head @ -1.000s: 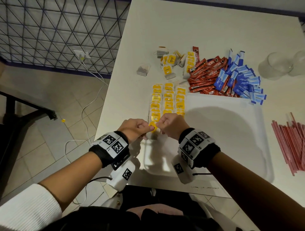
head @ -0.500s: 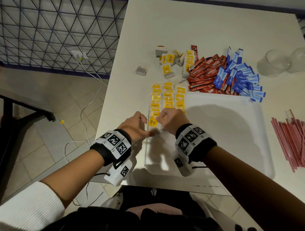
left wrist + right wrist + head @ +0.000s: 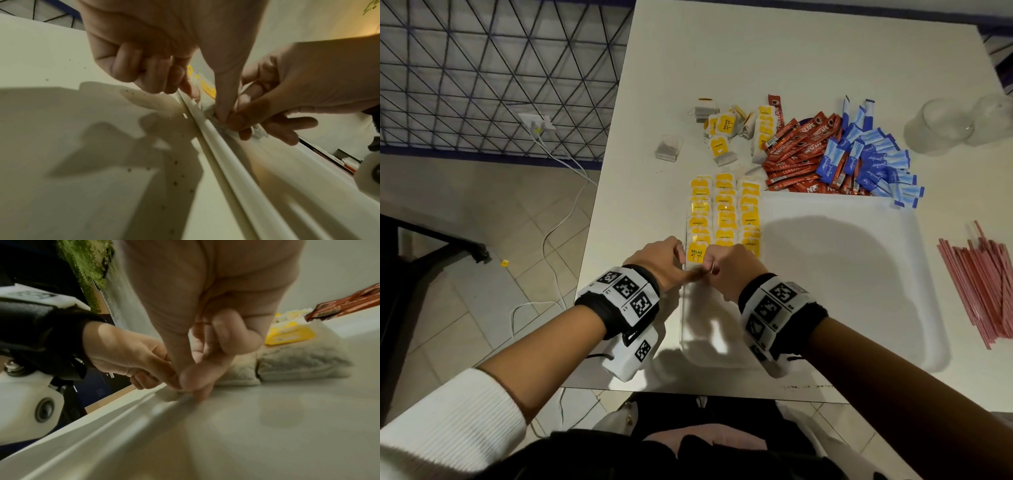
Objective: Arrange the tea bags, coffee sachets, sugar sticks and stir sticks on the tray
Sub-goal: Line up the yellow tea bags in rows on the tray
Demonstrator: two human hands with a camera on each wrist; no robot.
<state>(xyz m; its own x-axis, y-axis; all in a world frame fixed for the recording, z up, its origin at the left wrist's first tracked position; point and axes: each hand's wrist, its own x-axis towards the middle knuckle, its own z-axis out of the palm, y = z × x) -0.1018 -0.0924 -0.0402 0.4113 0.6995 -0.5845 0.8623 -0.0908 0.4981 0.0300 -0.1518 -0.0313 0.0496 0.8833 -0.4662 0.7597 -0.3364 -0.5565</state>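
A white tray (image 3: 842, 274) lies on the table in front of me. Three columns of yellow-tagged tea bags (image 3: 724, 212) fill its far left part. At the near end of the left column lies a tea bag with a yellow RELAX tag (image 3: 695, 254). My left hand (image 3: 690, 270) and right hand (image 3: 710, 269) meet over it, and both pinch its near edge with curled fingers. In the left wrist view the two thumbs press together on the tea bag (image 3: 207, 88) just inside the tray rim (image 3: 226, 146). The right wrist view shows the same pinch low over the tray floor (image 3: 287, 426).
Behind the tray lie loose tea bags (image 3: 726, 133), red coffee sachets (image 3: 801, 154) and blue sugar sticks (image 3: 873, 157). Red stir sticks (image 3: 986, 281) lie right of the tray. Clear glasses (image 3: 945, 126) stand at the far right. The table's left edge is close to my left hand.
Both hands have carried the tea bag away from me and lowered it onto the tray at the near end of the left column.
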